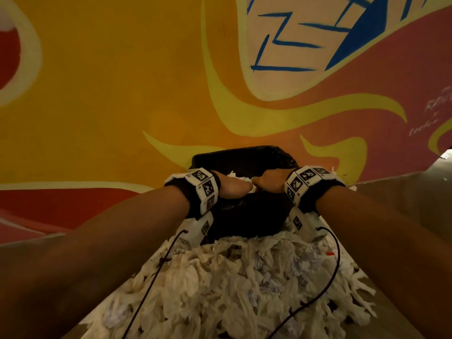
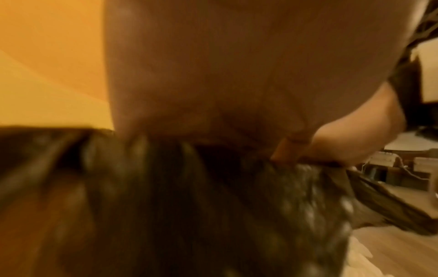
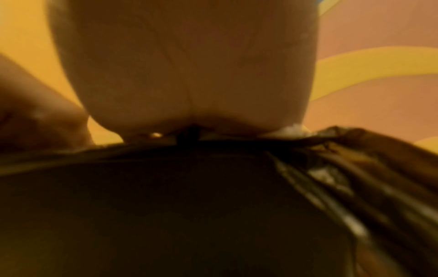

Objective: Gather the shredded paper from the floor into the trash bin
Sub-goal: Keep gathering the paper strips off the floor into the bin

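A black trash bin [image 1: 249, 216] lined with a black bag stands against the painted wall. White shredded paper [image 1: 241, 177] shows inside its mouth. My left hand [image 1: 234, 188] and right hand [image 1: 269, 183] meet over the near rim, fingers dipping into the bin and hidden from every view. In the left wrist view the palm [image 2: 213, 84] hangs over the crinkled bag [image 2: 237, 206]. In the right wrist view the palm [image 3: 189, 75] sits at the bag rim [image 3: 189, 206], with white scraps [image 3: 289, 130] at its edge. A large heap of shredded paper [image 1: 232, 277] lies on the floor before the bin.
The orange, yellow and pink mural wall [image 1: 122, 94] rises right behind the bin. Pale floor [image 1: 415, 192] runs to the right. Dark cables [image 1: 151, 285] from the wrist devices hang over the heap. A small red scrap [image 1: 330, 253] lies in the paper at the right.
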### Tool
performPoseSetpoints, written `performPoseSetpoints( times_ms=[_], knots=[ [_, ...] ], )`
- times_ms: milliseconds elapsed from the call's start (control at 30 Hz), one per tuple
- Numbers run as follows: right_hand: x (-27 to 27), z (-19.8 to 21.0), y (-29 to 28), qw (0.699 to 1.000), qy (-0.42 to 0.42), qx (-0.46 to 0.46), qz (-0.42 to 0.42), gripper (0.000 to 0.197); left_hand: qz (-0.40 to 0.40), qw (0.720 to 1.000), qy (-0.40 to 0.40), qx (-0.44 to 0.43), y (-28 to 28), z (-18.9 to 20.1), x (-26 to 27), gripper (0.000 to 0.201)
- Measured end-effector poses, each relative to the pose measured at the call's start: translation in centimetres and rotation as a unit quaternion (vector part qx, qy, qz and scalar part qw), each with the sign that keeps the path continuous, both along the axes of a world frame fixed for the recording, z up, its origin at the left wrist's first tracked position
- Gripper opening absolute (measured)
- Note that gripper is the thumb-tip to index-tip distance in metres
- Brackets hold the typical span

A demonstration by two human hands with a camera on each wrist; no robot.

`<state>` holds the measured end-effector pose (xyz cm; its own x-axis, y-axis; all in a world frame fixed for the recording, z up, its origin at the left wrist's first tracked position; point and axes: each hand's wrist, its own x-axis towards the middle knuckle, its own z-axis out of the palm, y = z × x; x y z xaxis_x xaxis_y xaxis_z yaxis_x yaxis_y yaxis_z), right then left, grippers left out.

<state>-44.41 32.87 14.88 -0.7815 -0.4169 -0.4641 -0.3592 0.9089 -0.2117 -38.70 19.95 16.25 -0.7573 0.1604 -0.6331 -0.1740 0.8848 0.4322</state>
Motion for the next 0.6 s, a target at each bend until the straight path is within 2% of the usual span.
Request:
performPoseSetpoints(
  times_ms=[100, 167, 233, 300, 367, 433, 500, 600],
  knots=[
    [0.2, 0.4, 0.1, 0.998, 0.036, -0.054, -0.017, 0.047, -0.014, 0.999, 0.038, -0.003, -1.8, 1.1, -0.3, 0.042],
    [0.4, 0.9, 0.2, 0.993, 0.089, -0.071, -0.012, 0.047, 0.001, 0.994, 0.109, 0.032, -3.3, 1.7, 0.3, 0.041],
    [0.7, 1.6, -0.2, 0.983, 0.165, -0.076, 0.004, 0.048, 0.017, 0.977, 0.202, 0.071, -4.9, 1.7, 0.8, 0.037],
    [1.0, 2.3, -1.3, 0.972, 0.211, -0.1, 0.018, 0.046, 0.015, 0.948, 0.304, 0.089, -6.4, 2.3, 1.9, 0.026],
    [1.7, 2.9, -3.0, 0.967, 0.209, -0.142, 0.034, 0.038, 0.011, 0.925, 0.374, 0.065, -8.0, 2.7, 3.3, 0.019],
    [3.1, 3.4, -5.2, 0.96, 0.189, -0.198, 0.058, 0.03, 0.025, 0.912, 0.407, 0.047, -10.2, 2.2, 4.6, 0.015],
    [4.8, 3.7, -7.5, 0.951, 0.167, -0.241, 0.098, 0.023, 0.047, 0.908, 0.415, 0.029, -12.8, 1.1, 5.8, 0.014],
    [7.6, 3.8, -11.0, 0.949, 0.113, -0.24, 0.172, 0.016, 0.067, 0.916, 0.396, -0.019, -16.7, -0.8, 7.7, 0.012]
  ],
)
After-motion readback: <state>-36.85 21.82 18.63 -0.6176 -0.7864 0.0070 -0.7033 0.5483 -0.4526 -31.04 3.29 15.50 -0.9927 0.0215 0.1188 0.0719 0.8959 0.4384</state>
